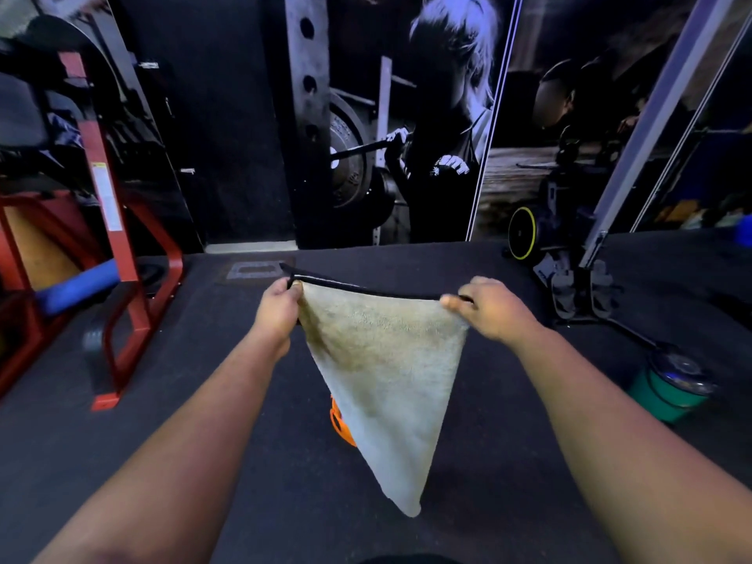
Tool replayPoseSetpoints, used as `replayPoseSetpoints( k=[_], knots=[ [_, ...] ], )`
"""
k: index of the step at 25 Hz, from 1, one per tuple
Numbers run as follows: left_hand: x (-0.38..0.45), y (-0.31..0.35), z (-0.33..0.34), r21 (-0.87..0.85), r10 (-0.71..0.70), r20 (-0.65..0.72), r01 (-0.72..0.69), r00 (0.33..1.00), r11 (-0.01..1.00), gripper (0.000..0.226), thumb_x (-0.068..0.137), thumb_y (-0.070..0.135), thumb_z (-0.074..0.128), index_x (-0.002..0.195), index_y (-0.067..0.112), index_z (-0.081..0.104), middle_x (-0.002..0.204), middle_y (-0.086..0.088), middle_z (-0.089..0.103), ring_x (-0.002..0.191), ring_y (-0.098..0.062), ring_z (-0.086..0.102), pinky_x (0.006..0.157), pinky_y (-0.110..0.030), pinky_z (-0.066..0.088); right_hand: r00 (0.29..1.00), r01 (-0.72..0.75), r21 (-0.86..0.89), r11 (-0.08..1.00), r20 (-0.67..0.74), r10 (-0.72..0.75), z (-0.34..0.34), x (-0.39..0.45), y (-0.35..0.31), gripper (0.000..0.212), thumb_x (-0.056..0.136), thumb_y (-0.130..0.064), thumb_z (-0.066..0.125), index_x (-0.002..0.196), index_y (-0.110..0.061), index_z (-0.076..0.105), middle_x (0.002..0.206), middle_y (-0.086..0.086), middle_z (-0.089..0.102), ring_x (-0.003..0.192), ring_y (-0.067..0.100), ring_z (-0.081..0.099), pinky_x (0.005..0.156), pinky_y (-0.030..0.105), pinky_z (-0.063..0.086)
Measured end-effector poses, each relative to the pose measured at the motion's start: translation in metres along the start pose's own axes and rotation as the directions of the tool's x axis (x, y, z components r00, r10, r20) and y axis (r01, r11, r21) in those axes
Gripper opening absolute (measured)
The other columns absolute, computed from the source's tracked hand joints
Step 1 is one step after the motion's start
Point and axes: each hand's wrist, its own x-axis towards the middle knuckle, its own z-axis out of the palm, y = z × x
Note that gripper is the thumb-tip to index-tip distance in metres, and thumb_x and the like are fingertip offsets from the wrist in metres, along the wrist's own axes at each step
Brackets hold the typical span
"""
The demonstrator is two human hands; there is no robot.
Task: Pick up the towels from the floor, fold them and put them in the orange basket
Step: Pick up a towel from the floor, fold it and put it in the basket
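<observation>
towel [382, 360] | pinched by both hands, left [278, 305], right [490, 309] | hanging

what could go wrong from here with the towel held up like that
1. The towel hangs in a point, gripped only at its top corners by the left hand and right hand; a fold from here may well come out skewed.
2. The towel hides most of the orange basket, so lowering it in blind could miss the opening.
3. The green container stands on the floor near the right arm and might get knocked.

Dark gym floor [285, 462] — orange basket [339, 423], green bucket [667, 394], red frame [122, 278].
</observation>
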Motion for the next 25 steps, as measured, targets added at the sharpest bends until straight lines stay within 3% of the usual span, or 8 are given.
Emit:
replayPoseSetpoints(
  k=[2,5,9,12,14,17,21,25],
  knots=[
    [-0.006,-0.001,0.010,0.019,0.054,0.021,-0.055,0.998,0.998,0.023,0.105,0.018,0.046,0.088,0.021,0.062,0.085,0.002,0.064,0.088,-0.022,0.056,0.075,-0.035,0.043,0.998,-0.020,-0.218,0.976,0.057,0.033,-0.001,0.000,-0.001,0.045,0.086,-0.071,0.061,0.081,-0.027,0.051,0.092,-0.003,0.052,0.092,0.018,0.050,0.071,0.039,0.048],
    [-0.017,0.009,0.016,0.386,0.171,0.313,-0.290,0.934,0.876,0.013,0.099,0.040,0.060,0.096,0.027,0.057,0.092,0.011,0.061,0.094,-0.016,0.058,0.080,-0.031,0.044,0.993,-0.059,0.106,0.993,-0.094,0.070,0.014,0.002,0.006,0.029,0.085,-0.028,0.070,0.070,-0.021,0.046,0.075,-0.003,0.052,0.075,0.022,0.054,0.062,0.036,0.042],
    [-0.026,0.021,0.018,0.782,0.037,0.606,-0.604,0.794,0.155,0.045,0.074,0.050,0.083,0.105,0.026,0.062,0.106,0.007,0.067,0.101,-0.018,0.064,0.082,-0.035,0.051,0.962,-0.015,0.836,0.548,-0.137,0.235,0.017,-0.005,-0.009,0.026,0.085,0.001,0.062,0.082,-0.021,0.048,0.076,0.000,0.047,0.073,0.019,0.045,0.058,0.034,0.038],
    [-0.036,0.052,0.022,0.553,0.119,0.595,-0.512,0.795,0.657,0.021,0.079,0.020,0.087,0.077,0.026,0.067,0.078,0.009,0.071,0.078,-0.007,0.068,0.069,-0.029,0.052,0.935,0.182,0.981,0.060,-0.192,0.299,0.023,-0.021,-0.031,0.039,0.092,0.003,0.064,0.115,-0.026,0.052,0.092,-0.008,0.064,0.088,0.011,0.062,0.073,0.027,0.053],
    [-0.050,0.080,0.031,0.231,0.155,0.570,-0.338,0.807,0.913,0.021,0.083,0.003,0.081,0.086,0.022,0.072,0.082,0.005,0.074,0.080,-0.007,0.069,0.075,-0.030,0.058,0.970,0.120,0.979,0.165,-0.151,0.192,0.042,-0.040,-0.041,0.052,0.087,-0.003,0.074,0.127,-0.026,0.051,0.106,-0.016,0.071,0.105,0.003,0.067,0.086,0.020,0.055],
    [-0.056,0.115,0.048,-0.115,0.265,0.486,-0.239,0.833,0.964,0.024,0.086,-0.009,0.069,0.097,0.012,0.073,0.094,-0.008,0.076,0.090,-0.022,0.072,0.085,-0.040,0.059,0.994,-0.107,0.825,0.555,0.082,0.069,0.074,-0.053,-0.046,0.045,0.080,-0.016,0.086,0.114,-0.032,0.062,0.103,-0.026,0.071,0.100,-0.010,0.066,0.089,0.015,0.054],
    [-0.039,0.086,0.052,-0.440,0.234,0.418,-0.030,0.878,0.898,0.045,0.094,0.023,0.070,0.134,0.007,0.057,0.128,-0.015,0.068,0.117,-0.030,0.066,0.100,-0.048,0.054,0.979,-0.145,0.964,0.222,0.108,0.172,0.066,-0.036,-0.064,0.022,0.096,-0.009,0.067,0.115,0.000,0.069,0.110,0.013,0.076,0.102,0.025,0.071,0.094,0.037,0.055],
    [-0.088,-0.038,0.052,-0.098,-0.106,0.566,0.195,0.818,0.976,0.096,0.075,0.052,0.084,0.150,0.013,0.037,0.142,-0.008,0.061,0.123,-0.022,0.064,0.092,-0.039,0.057,0.979,-0.091,0.980,0.177,0.056,0.194,0.045,-0.014,-0.079,0.018,0.096,-0.008,0.064,0.113,-0.003,0.069,0.111,0.019,0.074,0.102,0.028,0.071,0.095,0.042,0.055]
  ],
)
